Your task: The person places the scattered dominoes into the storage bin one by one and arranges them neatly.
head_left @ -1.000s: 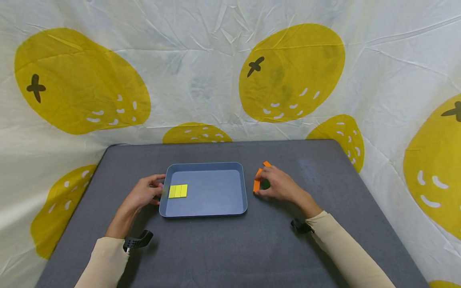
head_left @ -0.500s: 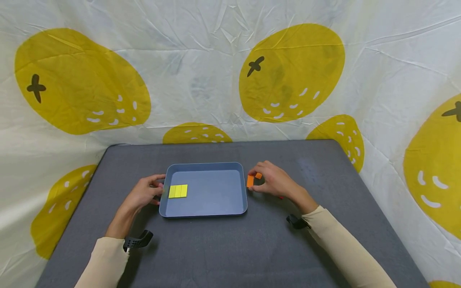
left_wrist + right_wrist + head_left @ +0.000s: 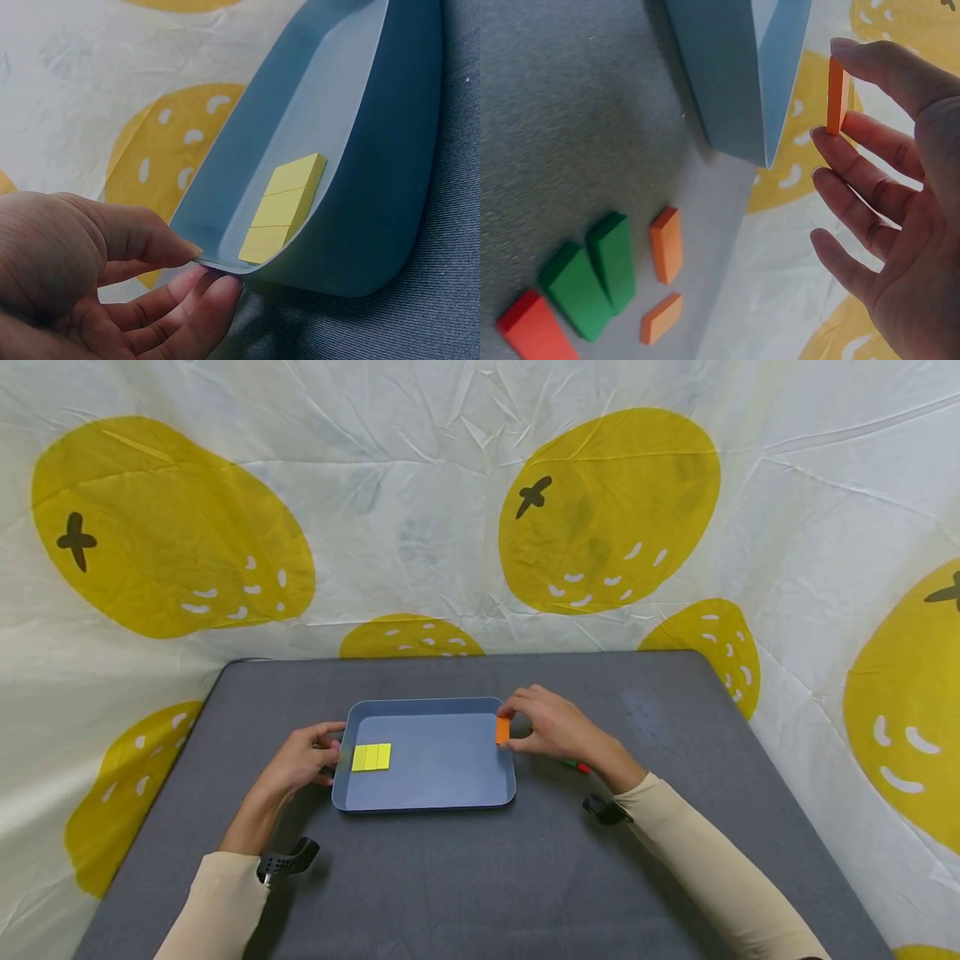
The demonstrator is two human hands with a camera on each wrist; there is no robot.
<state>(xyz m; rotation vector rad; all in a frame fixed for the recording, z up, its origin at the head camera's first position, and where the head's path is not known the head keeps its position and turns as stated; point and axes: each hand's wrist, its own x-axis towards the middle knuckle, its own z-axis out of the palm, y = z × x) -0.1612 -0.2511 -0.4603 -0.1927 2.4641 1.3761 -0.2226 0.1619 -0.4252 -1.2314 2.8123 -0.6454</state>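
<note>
Between the thumb and fingertips of my right hand (image 3: 553, 722) is a flat orange block (image 3: 836, 97), pinched by its ends. In the head view it overlaps the right rim of a blue-grey rectangular tray (image 3: 435, 789); the right wrist view shows it raised off the table. At the tray's other end, my left hand (image 3: 300, 760) pinches the rim, thumb on top and fingers beneath, as the left wrist view shows. Three yellow blocks (image 3: 281, 208) lie side by side in the tray, near its left wall.
Right of the tray, partly behind the right hand, lie two more orange blocks (image 3: 667, 244), two green blocks (image 3: 613, 255) and a red block (image 3: 536, 326). A dark grey cloth (image 3: 450, 885) covers the table. A fruit-print curtain (image 3: 420, 543) hangs behind it.
My right hand has lifted an orange block from the table and carried it left to the tray's right rim. Green and red blocks now show under the wrist. The left hand stays put.
</note>
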